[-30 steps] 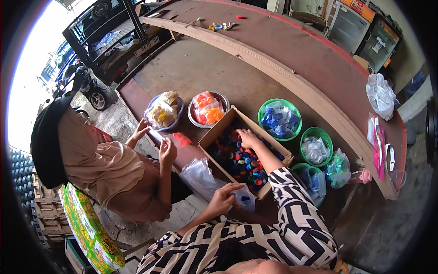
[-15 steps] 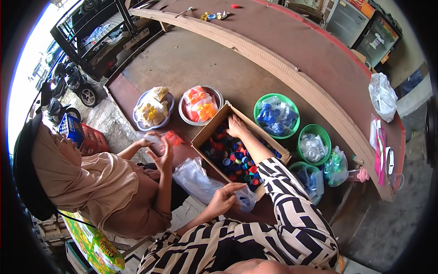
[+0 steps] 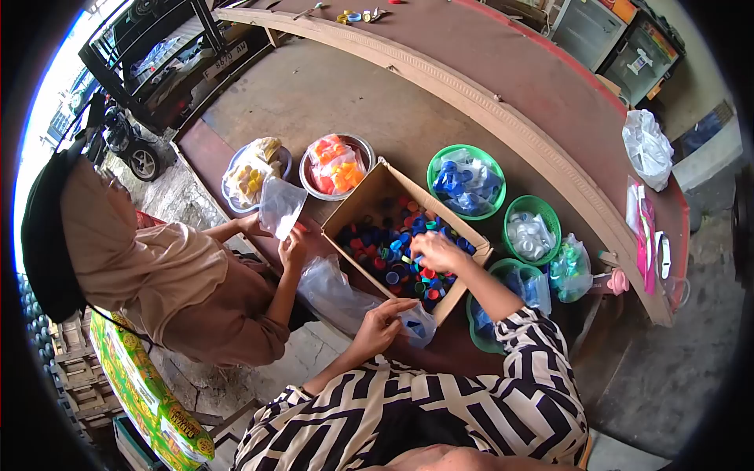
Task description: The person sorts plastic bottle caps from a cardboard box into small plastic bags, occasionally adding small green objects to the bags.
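Note:
My left hand [image 3: 379,326] is closed on the edge of a clear plastic bag [image 3: 419,326] with a few blue caps inside. Over the cardboard box [image 3: 345,206], my right hand [image 3: 437,253] reaches down with its fingers curled together among loose plastic bottle caps [image 3: 397,275], mostly blue and red. What lies between those fingertips is hidden. More empty-looking clear bags [image 3: 334,289] lie left of the box. To the left, a co-worker [image 3: 196,275] holds up a clear bag [image 3: 281,206] with both hands.
Beyond the box stand a metal bowl [image 3: 369,157] of orange and red caps in bags and a bowl [image 3: 236,206] of yellowish ones. Green baskets [image 3: 503,206] with bagged blue and white caps line the right side. A wooden strip [image 3: 471,86] crosses the table.
My right hand has drawn back from the box's far end toward its near right side. The co-worker has lifted an opened clear bag; the red item by those hands is out of sight.

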{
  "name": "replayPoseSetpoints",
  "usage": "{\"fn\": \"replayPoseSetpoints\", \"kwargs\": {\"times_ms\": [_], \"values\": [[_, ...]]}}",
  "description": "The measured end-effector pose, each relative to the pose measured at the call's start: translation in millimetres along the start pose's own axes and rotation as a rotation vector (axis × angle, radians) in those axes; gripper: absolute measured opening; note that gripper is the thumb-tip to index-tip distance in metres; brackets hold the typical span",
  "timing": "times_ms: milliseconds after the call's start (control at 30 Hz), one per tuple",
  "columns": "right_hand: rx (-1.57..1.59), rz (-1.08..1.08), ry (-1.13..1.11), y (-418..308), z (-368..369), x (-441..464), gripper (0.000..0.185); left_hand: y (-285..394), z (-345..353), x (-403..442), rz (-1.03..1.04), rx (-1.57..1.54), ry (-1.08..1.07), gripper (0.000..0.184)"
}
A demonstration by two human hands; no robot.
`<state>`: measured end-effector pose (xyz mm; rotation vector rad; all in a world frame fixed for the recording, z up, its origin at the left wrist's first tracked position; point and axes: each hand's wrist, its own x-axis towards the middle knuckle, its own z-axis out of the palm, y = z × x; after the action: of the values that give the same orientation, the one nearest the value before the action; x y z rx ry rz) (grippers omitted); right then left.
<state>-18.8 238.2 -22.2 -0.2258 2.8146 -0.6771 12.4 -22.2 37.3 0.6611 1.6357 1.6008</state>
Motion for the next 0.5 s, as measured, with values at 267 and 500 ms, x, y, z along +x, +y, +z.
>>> {"fn": "replayPoseSetpoints", "kwargs": {"times_ms": [267,500], "values": [[0.219,-0.08,-0.338,-0.5,81.5,4.8,0.047,19.5,7.9,-8.0,-0.025,0.059,-0.037,0.048],[0.218,0.121,0.352,19.2,22.2,33.6,0.042,10.2,6.5,-21.1,0.088,0.136,-0.026,0.047]]}}
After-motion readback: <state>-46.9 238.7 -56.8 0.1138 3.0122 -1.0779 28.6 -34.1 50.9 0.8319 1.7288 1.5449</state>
